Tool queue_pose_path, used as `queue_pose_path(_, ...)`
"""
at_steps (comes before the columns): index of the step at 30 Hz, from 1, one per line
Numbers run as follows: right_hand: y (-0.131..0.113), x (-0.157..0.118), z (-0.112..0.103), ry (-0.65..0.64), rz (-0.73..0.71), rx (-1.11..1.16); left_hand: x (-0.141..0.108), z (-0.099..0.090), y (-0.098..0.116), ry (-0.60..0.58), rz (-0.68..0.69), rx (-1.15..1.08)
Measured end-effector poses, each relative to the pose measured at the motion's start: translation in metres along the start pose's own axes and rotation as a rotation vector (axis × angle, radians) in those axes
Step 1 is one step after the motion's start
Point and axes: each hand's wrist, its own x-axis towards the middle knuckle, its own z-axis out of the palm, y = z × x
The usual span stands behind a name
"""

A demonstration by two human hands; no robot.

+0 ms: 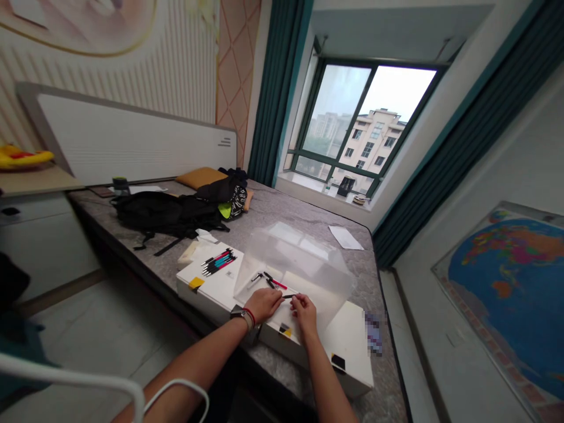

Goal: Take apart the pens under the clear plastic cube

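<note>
Between both hands, a short black pen piece [288,296] lies level above the white surface. The fingers of my left hand [264,304] are closed at its left end, and my right hand [304,311] pinches its right end. Just beyond, a red pen [279,284] and several black and clear pen parts [256,277] lie inside a translucent plastic box [299,252], which rests over white cardboard boxes [348,341]. To the left, a row of black, red and blue pens [219,262] lies on the white box top. Fine detail at the fingertips is too small to make out.
The boxes stand on a bed with a grey mattress [273,205]. A black backpack [171,211], an orange cushion [201,177] and a white paper sheet [346,237] lie behind them. A white cable [176,383] crosses near my left forearm. A world map [511,294] hangs at right.
</note>
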Motion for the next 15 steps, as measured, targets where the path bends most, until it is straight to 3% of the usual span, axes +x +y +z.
queue_pose_path(15, 0.0069, 0.0022, -0.0006, 0.032, 0.023, 0.074, -0.0005, 0.0011, 0.0011, 0.051, -0.009, -0.011)
